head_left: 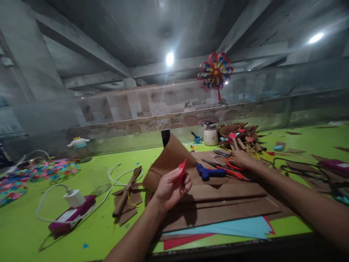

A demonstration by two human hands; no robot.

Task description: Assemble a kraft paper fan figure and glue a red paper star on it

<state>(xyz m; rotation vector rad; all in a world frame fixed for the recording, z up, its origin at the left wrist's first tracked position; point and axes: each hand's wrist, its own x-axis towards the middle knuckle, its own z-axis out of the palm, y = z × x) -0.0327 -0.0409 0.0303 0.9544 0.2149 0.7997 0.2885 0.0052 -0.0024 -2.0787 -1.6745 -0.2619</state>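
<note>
My left hand (174, 185) is closed on a small folded piece of red paper (182, 171), held upright between thumb and fingers above the brown paper sheets (231, 193). My right hand (240, 157) reaches out to the back right with fingers extended. Its fingertips come up to a red paper shape (232, 135) on a bundle of brown folded paper fans (245, 134); whether they touch it I cannot tell. Just below that hand lie orange-handled scissors (231, 171). A blue glue gun (209, 172) rests to their left.
A curled brown sheet (166, 160) stands by my left hand. On the left are a rolled brown paper piece (128, 193), a purple power strip (72, 216) with white cable, and many coloured paper cutouts (51, 171). A pale jar (210, 134) stands at the back.
</note>
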